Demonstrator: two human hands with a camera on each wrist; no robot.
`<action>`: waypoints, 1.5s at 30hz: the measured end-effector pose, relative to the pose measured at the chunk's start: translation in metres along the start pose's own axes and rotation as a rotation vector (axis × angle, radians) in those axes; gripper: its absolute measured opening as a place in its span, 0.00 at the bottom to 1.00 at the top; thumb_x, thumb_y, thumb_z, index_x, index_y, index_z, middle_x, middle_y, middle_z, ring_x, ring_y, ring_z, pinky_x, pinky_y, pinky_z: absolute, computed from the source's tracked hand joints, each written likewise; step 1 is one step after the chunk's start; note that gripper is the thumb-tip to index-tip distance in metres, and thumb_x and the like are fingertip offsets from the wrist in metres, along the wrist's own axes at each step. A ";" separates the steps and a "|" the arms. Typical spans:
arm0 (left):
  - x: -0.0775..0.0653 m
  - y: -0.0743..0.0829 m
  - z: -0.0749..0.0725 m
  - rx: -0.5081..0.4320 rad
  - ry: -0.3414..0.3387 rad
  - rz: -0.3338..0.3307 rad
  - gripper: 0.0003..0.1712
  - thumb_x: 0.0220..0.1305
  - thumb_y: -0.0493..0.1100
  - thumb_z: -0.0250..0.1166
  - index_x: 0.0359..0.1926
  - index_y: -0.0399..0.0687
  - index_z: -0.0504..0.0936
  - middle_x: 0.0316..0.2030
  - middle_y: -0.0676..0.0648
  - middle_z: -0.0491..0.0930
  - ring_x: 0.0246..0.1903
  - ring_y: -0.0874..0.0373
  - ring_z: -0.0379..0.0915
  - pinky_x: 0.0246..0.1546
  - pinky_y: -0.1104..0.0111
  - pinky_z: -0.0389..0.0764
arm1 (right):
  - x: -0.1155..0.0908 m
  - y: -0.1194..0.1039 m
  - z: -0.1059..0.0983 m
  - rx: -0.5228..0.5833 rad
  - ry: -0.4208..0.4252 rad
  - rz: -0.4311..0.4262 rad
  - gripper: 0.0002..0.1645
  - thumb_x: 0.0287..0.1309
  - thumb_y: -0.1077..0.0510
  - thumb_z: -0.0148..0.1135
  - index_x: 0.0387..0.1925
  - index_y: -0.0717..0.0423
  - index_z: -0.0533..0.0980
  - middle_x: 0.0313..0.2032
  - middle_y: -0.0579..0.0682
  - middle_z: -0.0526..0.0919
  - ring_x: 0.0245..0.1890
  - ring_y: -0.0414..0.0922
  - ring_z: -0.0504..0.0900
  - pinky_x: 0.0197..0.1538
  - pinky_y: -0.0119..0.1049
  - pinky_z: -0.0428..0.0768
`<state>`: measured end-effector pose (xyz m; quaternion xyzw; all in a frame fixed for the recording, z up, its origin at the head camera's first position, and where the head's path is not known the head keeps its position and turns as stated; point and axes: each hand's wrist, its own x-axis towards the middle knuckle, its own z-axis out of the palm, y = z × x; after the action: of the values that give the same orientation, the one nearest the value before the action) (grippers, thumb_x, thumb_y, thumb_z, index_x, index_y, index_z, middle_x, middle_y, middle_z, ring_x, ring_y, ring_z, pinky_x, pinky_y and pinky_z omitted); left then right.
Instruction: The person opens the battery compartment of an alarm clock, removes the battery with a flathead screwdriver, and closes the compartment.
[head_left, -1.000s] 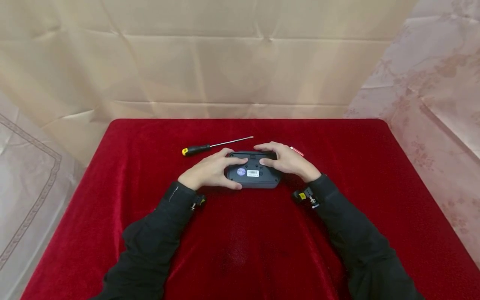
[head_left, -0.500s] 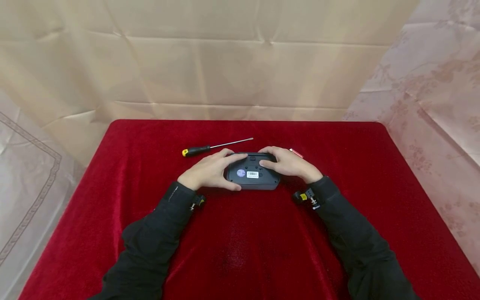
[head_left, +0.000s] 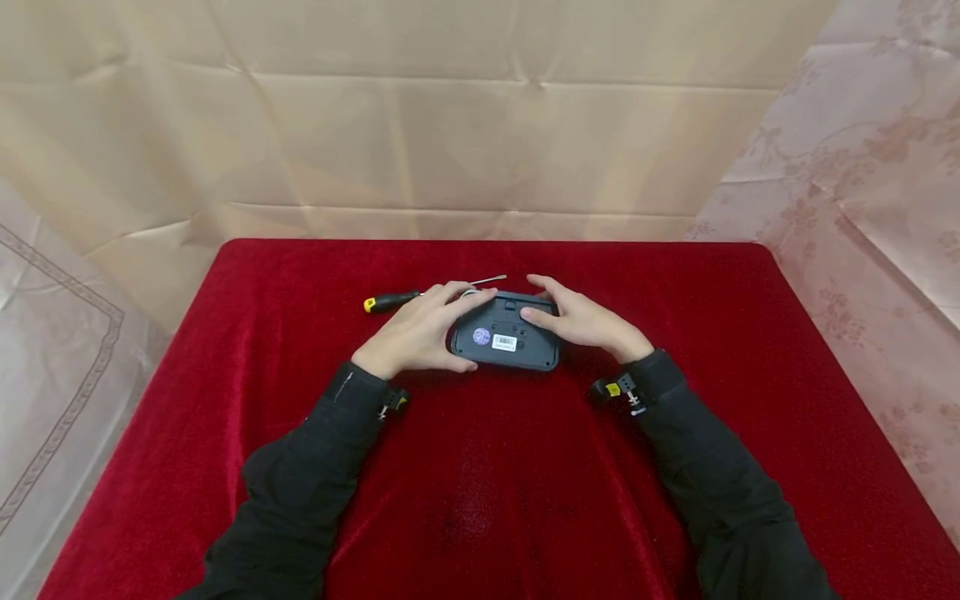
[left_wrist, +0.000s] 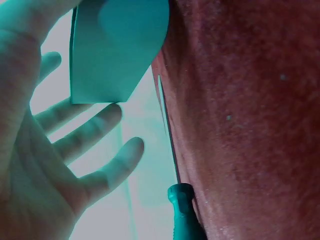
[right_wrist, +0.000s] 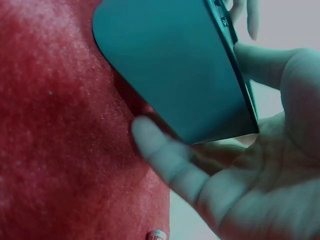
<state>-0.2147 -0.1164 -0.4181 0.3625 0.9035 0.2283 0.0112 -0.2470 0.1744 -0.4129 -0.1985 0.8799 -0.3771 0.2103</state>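
A dark grey rounded boxy device (head_left: 536, 342) with a round purple sticker and a white barcode label sits tilted between both hands at mid-table. My left hand (head_left: 420, 329) grips its left end, thumb at the near edge and a finger over the far edge. At the other end, my right hand (head_left: 588, 321) holds it with the thumb on the labelled face; its index finger stands off the far edge. From the right wrist, the device's smooth side (right_wrist: 170, 65) shows above an extended finger. In the left wrist view, spread fingers (left_wrist: 120, 160) lie behind the device.
A flat-bladed screwdriver (head_left: 390, 302) with a black and yellow handle lies behind the left hand, its shaft partly covered. A small red-and-white item (right_wrist: 157, 235) lies near the right hand, hidden in the head view. Red cloth (head_left: 480, 483) covers the table; curtains hang behind.
The device has turned slightly clockwise and tipped, its far edge moving away from me. The left hand has shifted forward over the screwdriver shaft. The right index finger has lifted off the far edge.
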 end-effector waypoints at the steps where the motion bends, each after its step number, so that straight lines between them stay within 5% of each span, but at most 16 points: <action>1: 0.000 0.000 0.000 0.011 0.018 0.016 0.61 0.45 0.57 0.81 0.78 0.65 0.59 0.67 0.46 0.66 0.59 0.51 0.64 0.58 0.52 0.74 | 0.000 0.000 0.000 0.006 -0.004 -0.001 0.47 0.68 0.42 0.62 0.78 0.53 0.54 0.61 0.60 0.74 0.55 0.55 0.76 0.59 0.53 0.74; 10: -0.001 -0.002 0.000 -0.024 0.053 0.046 0.63 0.45 0.49 0.84 0.79 0.60 0.57 0.69 0.46 0.59 0.61 0.49 0.62 0.59 0.56 0.75 | 0.000 0.000 -0.002 0.085 0.017 -0.148 0.43 0.65 0.46 0.67 0.74 0.59 0.63 0.58 0.55 0.79 0.49 0.51 0.79 0.54 0.46 0.78; 23: 0.000 0.000 0.001 -0.076 0.018 -0.031 0.65 0.47 0.54 0.82 0.80 0.63 0.53 0.69 0.46 0.56 0.60 0.49 0.63 0.57 0.56 0.77 | 0.000 0.003 -0.001 0.103 0.048 -0.164 0.42 0.64 0.48 0.69 0.73 0.57 0.65 0.60 0.52 0.79 0.48 0.49 0.80 0.51 0.45 0.79; 32: 0.000 0.003 -0.004 -0.044 0.108 -0.074 0.45 0.64 0.58 0.69 0.77 0.55 0.62 0.63 0.43 0.70 0.53 0.50 0.72 0.56 0.54 0.78 | -0.002 0.001 -0.001 0.104 0.090 -0.229 0.40 0.60 0.52 0.73 0.71 0.56 0.68 0.61 0.51 0.78 0.52 0.49 0.78 0.57 0.49 0.78; 40: 0.001 0.003 -0.003 -0.026 0.198 -0.041 0.41 0.64 0.52 0.71 0.74 0.53 0.67 0.60 0.44 0.75 0.52 0.53 0.74 0.55 0.57 0.78 | -0.012 -0.020 0.000 0.066 0.168 -0.285 0.38 0.58 0.63 0.72 0.69 0.62 0.69 0.60 0.58 0.78 0.52 0.53 0.77 0.57 0.52 0.78; 45: 0.002 0.003 -0.003 -0.035 0.258 -0.024 0.41 0.62 0.48 0.74 0.73 0.51 0.68 0.59 0.44 0.74 0.50 0.53 0.74 0.53 0.59 0.80 | 0.000 -0.003 0.002 0.052 0.221 -0.334 0.39 0.56 0.64 0.75 0.68 0.57 0.70 0.59 0.55 0.78 0.51 0.51 0.77 0.55 0.51 0.79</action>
<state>-0.2146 -0.1147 -0.4138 0.3189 0.8977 0.2885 -0.0960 -0.2452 0.1713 -0.4124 -0.2935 0.8423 -0.4490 0.0522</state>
